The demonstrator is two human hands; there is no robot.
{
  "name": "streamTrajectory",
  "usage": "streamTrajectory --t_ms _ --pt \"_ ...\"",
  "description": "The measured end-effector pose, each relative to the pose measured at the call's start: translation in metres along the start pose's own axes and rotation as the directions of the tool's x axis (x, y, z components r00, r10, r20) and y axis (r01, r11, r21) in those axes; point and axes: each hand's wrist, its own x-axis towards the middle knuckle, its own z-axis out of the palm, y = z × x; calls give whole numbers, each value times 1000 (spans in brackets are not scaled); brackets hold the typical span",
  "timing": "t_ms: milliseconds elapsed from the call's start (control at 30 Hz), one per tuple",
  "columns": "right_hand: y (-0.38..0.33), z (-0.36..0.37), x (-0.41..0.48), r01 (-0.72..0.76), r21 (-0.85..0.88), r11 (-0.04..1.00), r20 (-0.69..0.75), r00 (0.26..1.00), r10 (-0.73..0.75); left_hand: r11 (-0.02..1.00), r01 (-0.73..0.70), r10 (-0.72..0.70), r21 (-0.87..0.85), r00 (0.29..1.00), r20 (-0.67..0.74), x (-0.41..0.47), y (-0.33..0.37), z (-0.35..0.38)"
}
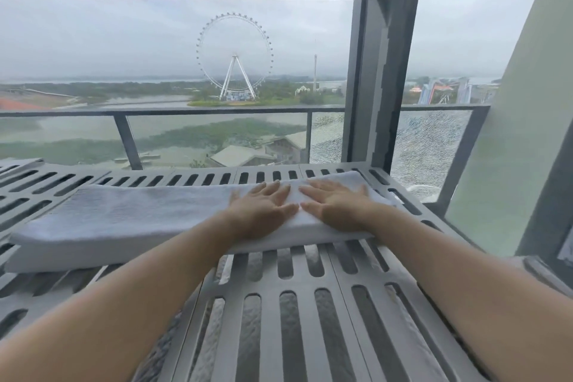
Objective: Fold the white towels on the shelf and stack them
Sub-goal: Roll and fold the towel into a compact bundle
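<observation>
- White towel (130, 217) lies across the grey slatted shelf (269, 313). It's already folded into a long narrow band, several layers thick, running from the left edge toward the right rear corner.
- Left hand (263, 206) and right hand (339, 206) are both flat on the towel's right part, side by side. Palms down, fingers straight and slightly spread, gripping nothing.
- Step, my read: pressing the lengthwise fold smooth before folding it shorter.
- Task looks early: only this one towel on the shelf top, no stack in view.
- Something white and rough shows through the slots (288, 319) below. Maybe more towels, can't tell.
- Next move likely calls for taking one end and bringing it over to the other, edges lined up. The left end is well away from both hands, so a reach is needed.
- Risk: layers sliding apart when lifted, or a corner catching in a slot.
- Behind: balcony railing (186, 111), ferris wheel (234, 56) far off.
</observation>
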Motion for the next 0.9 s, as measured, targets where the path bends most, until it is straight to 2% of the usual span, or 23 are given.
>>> streamTrajectory --t_ms 200,367,467,633,733,900 --pt "-4 -12 16 -58 -2 998 33 998 58 1000 -2 2 2 1000 -23 -3 3 -1" --pt "-8 -5 24 -24 134 991 16 1000 23 998 8 -13 -57 996 -91 -9 6 -3" --pt "-7 -4 20 -35 114 993 7 999 34 998 17 -24 -57 992 -124 -17 4 -5" --pt "-17 -10 15 19 135 991 -64 998 -10 1000 -18 19 13 998 -56 -48 -25 -9" --pt "-53 -12 20 83 123 989 -80 994 -74 1000 -3 3 14 1000 -24 -68 -64 -19" --pt "-155 6 39 189 185 964 4 981 -193 992 123 -123 -12 992 -9 -97 -149 -39"
